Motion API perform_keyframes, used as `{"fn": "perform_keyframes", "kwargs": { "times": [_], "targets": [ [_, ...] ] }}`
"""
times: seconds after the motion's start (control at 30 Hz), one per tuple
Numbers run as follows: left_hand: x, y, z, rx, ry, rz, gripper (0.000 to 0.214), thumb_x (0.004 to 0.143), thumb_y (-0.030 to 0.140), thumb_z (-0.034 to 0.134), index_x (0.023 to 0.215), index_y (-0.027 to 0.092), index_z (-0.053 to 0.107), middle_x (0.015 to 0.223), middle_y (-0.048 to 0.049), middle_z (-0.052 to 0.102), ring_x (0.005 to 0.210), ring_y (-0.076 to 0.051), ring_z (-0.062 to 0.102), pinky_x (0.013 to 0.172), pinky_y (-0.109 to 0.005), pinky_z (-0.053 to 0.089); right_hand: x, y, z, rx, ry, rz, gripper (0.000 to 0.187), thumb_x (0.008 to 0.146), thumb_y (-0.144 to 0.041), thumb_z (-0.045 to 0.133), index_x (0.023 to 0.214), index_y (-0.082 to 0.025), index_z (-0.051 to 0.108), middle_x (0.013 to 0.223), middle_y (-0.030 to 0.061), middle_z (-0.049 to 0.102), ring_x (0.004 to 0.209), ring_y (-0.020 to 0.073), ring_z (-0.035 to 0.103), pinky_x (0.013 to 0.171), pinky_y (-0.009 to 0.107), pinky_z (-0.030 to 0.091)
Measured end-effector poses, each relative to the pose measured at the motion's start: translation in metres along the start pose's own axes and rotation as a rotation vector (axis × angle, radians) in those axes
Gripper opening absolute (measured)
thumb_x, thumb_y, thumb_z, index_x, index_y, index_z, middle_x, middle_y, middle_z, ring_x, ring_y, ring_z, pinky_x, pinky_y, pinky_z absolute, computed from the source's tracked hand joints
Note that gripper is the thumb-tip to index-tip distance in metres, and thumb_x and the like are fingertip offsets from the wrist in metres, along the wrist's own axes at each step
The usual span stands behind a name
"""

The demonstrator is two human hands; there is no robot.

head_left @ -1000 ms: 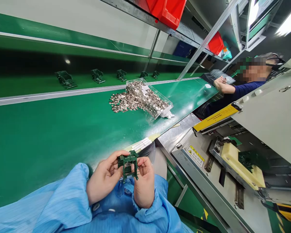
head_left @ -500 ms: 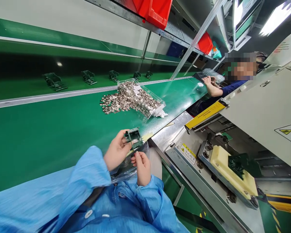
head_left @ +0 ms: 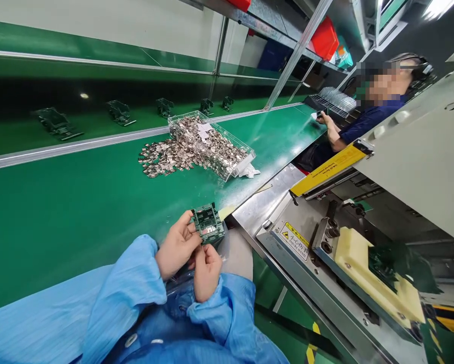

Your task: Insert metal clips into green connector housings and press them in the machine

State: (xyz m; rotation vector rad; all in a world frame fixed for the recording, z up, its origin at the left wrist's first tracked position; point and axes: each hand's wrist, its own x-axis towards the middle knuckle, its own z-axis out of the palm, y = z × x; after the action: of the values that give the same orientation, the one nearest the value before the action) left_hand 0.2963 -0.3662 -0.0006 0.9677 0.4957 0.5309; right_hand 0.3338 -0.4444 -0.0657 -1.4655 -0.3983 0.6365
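My left hand (head_left: pixel 178 246) grips a small dark green circuit board (head_left: pixel 208 222) by its left side, fingers closed on it. The board is frame-like, with a square opening and notched edges, and is held tilted above the near edge of the green work surface. At its lower edge, the thumb and fingers of my right hand (head_left: pixel 207 272) are pinched together. Whatever is between them is hidden or too small to name. Clear plastic film (head_left: pixel 181 282) lies under my hands.
A clear box (head_left: pixel 245 163) of small metal pieces has spilled onto the green surface (head_left: pixel 79 202). Similar boards (head_left: pixel 56 123) sit behind a rail. At right stands a machine with a yellow fixture (head_left: pixel 363 263) and warning label (head_left: pixel 293 241). A co-worker (head_left: pixel 374 116) handles something farther along.
My right hand has moved up and left to the board's lower edge. The board now faces the camera more. The view has shifted slightly, and the co-worker's hands have lowered.
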Motion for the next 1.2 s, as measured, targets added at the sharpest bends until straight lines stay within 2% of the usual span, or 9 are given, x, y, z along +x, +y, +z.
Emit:
{"fn": "perform_keyframes", "kwargs": {
  "times": [0.2, 0.37, 0.5, 0.67, 0.87, 0.93, 1.03, 1.13, 1.2],
  "targets": [
    [0.004, 0.003, 0.004, 0.040, 0.077, 0.103, 0.039, 0.069, 0.023, 0.075, 0.100, 0.019, 0.051, 0.083, -0.0013, 0.070, 0.056, -0.010, 0.061, 0.048, -0.017, 0.043, -0.002, 0.001, 0.003, 0.002, -0.020, -0.047, 0.035, 0.087, -0.047, 0.053, 0.066, -0.020, 0.050, 0.056, -0.0023, 0.051, 0.051, 0.0129, 0.047, 0.048, 0.022, 0.040],
    [0.005, 0.000, 0.004, 0.090, 0.075, 0.149, 0.042, 0.070, 0.020, 0.074, 0.105, 0.019, 0.050, 0.095, -0.0034, 0.070, 0.076, -0.014, 0.066, 0.068, -0.022, 0.051, -0.002, 0.017, -0.005, -0.326, -0.003, -0.273, 0.035, 0.096, -0.041, 0.039, 0.070, -0.020, 0.049, 0.058, 0.0002, 0.055, 0.054, 0.0148, 0.051, 0.051, 0.024, 0.039],
    [0.009, -0.007, 0.000, 0.095, 0.053, 0.174, 0.045, 0.072, 0.018, 0.070, 0.111, 0.018, 0.047, 0.099, -0.0048, 0.069, 0.094, -0.017, 0.065, 0.079, -0.023, 0.050, -0.001, 0.025, -0.012, -0.442, -0.085, -0.332, 0.037, 0.093, -0.045, 0.037, 0.065, -0.021, 0.048, 0.057, 0.0027, 0.057, 0.054, 0.0175, 0.052, 0.053, 0.028, 0.037],
    [0.027, -0.011, -0.002, 0.141, 0.104, 0.227, 0.047, 0.072, 0.021, 0.069, 0.113, 0.016, 0.045, 0.096, -0.0048, 0.069, 0.090, -0.015, 0.066, 0.077, -0.023, 0.049, 0.012, 0.028, -0.025, -0.548, -0.247, -0.235, 0.034, 0.092, -0.037, 0.038, 0.068, -0.020, 0.056, 0.059, 0.0048, 0.063, 0.054, 0.0182, 0.059, 0.053, 0.027, 0.040],
    [0.034, 0.006, -0.007, 0.098, 0.151, 0.292, 0.047, 0.067, 0.028, 0.075, 0.104, 0.017, 0.048, 0.090, -0.0040, 0.070, 0.090, -0.019, 0.068, 0.080, -0.028, 0.052, 0.025, 0.034, -0.051, -0.626, -0.334, -0.038, 0.033, 0.078, -0.035, 0.067, 0.051, -0.020, 0.055, 0.041, -0.0023, 0.055, 0.033, 0.0115, 0.050, 0.037, 0.020, 0.034],
    [0.024, 0.014, -0.014, 0.077, 0.191, 0.283, 0.047, 0.066, 0.030, 0.077, 0.102, 0.017, 0.049, 0.094, -0.0052, 0.070, 0.093, -0.021, 0.067, 0.080, -0.029, 0.053, 0.022, 0.026, -0.057, -0.605, -0.312, -0.023, 0.034, 0.076, -0.040, 0.069, 0.053, -0.020, 0.057, 0.042, -0.0017, 0.056, 0.034, 0.0120, 0.052, 0.036, 0.020, 0.036],
    [-0.002, 0.022, -0.029, 0.090, 0.244, 0.216, 0.054, 0.065, 0.035, 0.078, 0.105, 0.019, 0.047, 0.094, -0.0051, 0.068, 0.081, -0.022, 0.070, 0.066, -0.027, 0.056, 0.013, 0.000, -0.060, -0.527, -0.300, -0.035, 0.036, 0.084, -0.050, 0.058, 0.070, -0.017, 0.065, 0.056, 0.0023, 0.066, 0.045, 0.0149, 0.061, 0.043, 0.022, 0.046],
    [-0.029, 0.020, -0.041, 0.129, 0.245, 0.174, 0.056, 0.070, 0.040, 0.075, 0.112, 0.021, 0.042, 0.090, -0.0036, 0.067, 0.065, -0.018, 0.070, 0.055, -0.025, 0.054, 0.004, -0.035, -0.051, -0.325, -0.274, -0.076, 0.035, 0.087, -0.049, 0.056, 0.090, -0.016, 0.068, 0.072, 0.0061, 0.071, 0.058, 0.0180, 0.067, 0.055, 0.028, 0.054],
    [-0.041, 0.017, -0.045, 0.132, 0.227, 0.180, 0.051, 0.075, 0.040, 0.070, 0.113, 0.021, 0.041, 0.094, -0.0048, 0.067, 0.069, -0.018, 0.070, 0.057, -0.024, 0.055, 0.000, -0.055, -0.038, -0.194, -0.222, -0.139, 0.027, 0.086, -0.041, 0.062, 0.093, -0.017, 0.070, 0.077, 0.0072, 0.072, 0.064, 0.0196, 0.068, 0.058, 0.031, 0.055]
  ]
}}
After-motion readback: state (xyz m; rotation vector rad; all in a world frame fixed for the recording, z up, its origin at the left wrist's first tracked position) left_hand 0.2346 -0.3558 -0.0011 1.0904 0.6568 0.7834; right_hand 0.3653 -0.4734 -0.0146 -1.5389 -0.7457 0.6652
